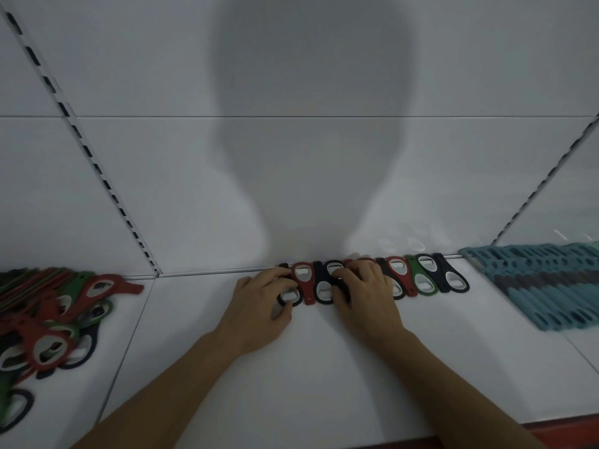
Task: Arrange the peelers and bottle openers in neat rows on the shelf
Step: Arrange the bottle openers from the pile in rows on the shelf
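A row of red, black and green bottle openers (421, 277) lies along the back of the white shelf (291, 367), against the rear panel. My left hand (262, 306) rests on the row's left end, its fingers on a black opener (289, 298) and its thumb beside it. My right hand (364, 294) lies over the middle of the row, fingers curled on a black opener (325, 286) and covering others. A red opener (303, 280) shows between the two hands.
A loose heap of red, green and black openers (52, 328) covers the shelf section on the left. Rows of teal peelers (547, 286) lie on the right. Slotted uprights (81, 140) run up the rear panel. A red edge strip (564, 431) marks the shelf front.
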The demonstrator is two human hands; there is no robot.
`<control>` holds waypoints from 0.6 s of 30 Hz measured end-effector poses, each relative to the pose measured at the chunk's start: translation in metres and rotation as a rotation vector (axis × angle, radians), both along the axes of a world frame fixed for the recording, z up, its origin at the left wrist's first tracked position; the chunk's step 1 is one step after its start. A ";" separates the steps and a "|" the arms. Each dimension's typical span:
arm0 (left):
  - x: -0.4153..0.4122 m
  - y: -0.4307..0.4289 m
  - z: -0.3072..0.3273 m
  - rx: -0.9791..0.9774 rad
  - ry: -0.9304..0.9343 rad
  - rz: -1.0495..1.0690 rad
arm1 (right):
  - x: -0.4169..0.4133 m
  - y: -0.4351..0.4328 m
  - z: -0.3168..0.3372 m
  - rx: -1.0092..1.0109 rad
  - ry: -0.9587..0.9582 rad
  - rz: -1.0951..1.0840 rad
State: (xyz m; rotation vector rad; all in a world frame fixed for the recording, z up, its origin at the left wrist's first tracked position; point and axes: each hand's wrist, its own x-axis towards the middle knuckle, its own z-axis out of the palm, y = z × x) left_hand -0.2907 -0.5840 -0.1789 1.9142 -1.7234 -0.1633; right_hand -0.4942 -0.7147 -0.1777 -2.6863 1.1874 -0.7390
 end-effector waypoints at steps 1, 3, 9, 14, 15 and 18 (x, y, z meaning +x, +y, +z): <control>0.000 0.001 0.000 0.003 -0.008 -0.001 | 0.001 0.001 0.000 0.003 0.011 -0.003; 0.000 0.002 0.001 0.010 -0.008 0.006 | 0.002 0.001 0.001 0.016 0.030 -0.003; -0.006 0.007 0.005 0.004 -0.018 0.021 | 0.000 0.007 0.008 0.052 0.027 0.022; -0.010 0.007 0.008 0.015 -0.063 0.144 | -0.007 0.011 0.015 0.080 0.058 0.166; -0.011 0.007 0.008 0.033 -0.079 0.144 | -0.007 0.012 0.015 0.085 0.075 0.182; -0.010 0.006 0.008 0.049 -0.113 0.137 | -0.006 0.010 0.013 0.096 0.088 0.188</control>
